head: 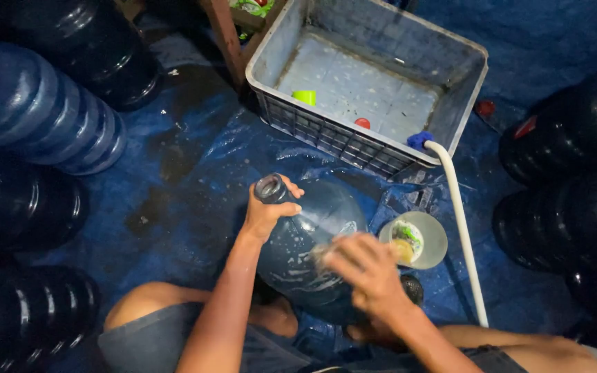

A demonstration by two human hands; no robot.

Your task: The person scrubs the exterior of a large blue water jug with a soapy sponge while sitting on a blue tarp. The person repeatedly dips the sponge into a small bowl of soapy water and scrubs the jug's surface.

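While left hand (pixel 265 211) grips water jug (pixel 312 249) neck, right hand (pixel 362 268) closed on sponge (pixel 323 254), crate (pixel 381 148) just beyond

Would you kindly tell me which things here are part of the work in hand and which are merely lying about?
In use:
- big blue water jug, soapy, tilted across the lap
- left hand gripping its neck
- right hand, blurred, rubbing its side
- small round bowl beside it

Lying about:
- grey crate with a green cup and a red cap
- white hose
- stacked jugs

We look steeply down from our head-worn camera, close over our knees, facing the far grey crate (pixel 371 90).
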